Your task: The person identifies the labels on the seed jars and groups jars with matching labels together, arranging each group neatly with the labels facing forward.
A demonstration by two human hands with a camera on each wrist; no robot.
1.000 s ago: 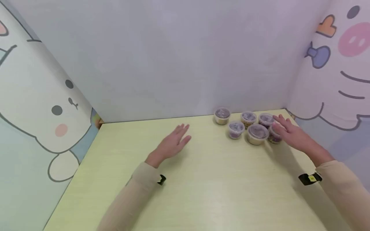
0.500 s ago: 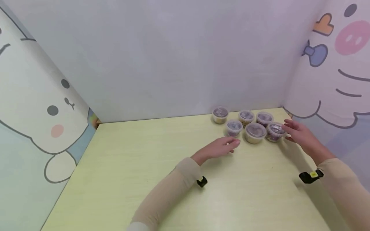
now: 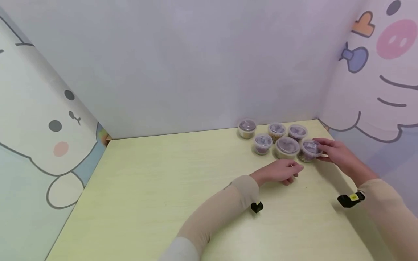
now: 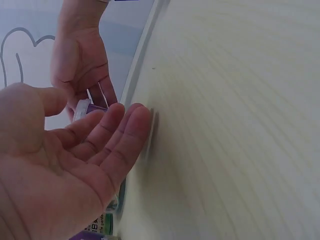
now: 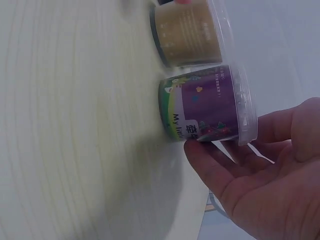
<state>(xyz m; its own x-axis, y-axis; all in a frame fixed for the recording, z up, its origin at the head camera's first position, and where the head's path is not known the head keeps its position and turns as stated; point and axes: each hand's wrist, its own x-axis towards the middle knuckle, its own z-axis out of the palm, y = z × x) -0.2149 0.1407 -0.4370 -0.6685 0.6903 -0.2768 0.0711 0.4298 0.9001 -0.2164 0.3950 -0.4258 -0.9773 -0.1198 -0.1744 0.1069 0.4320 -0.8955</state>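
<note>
At the right of the table a lidded cup (image 3: 310, 149) stands with my right hand (image 3: 341, 156) against its right side. Its purple label (image 5: 210, 107) and clear lid (image 5: 246, 105) show in the right wrist view, where my fingers (image 5: 212, 167) touch the side near the base and the thumb lies by the lid. Nearer me, my left hand (image 3: 277, 171) hovers in front of the cups with loosely bent fingers and holds nothing. The left wrist view shows its palm (image 4: 55, 165) turned up. A larger tan cup (image 3: 287, 148) stands just left of the purple-labelled one.
Behind these stand another lidded cup (image 3: 297, 132) and one with speckled contents (image 3: 276, 131). Further left are a small cup (image 3: 262, 144) and a tan one (image 3: 247, 128). A pale wall (image 3: 209, 72) closes off the back of the table (image 3: 163, 174).
My left hand has swept right across the table to the front of the cups. My right hand has lowered from above the rightmost cup to touch its side.
</note>
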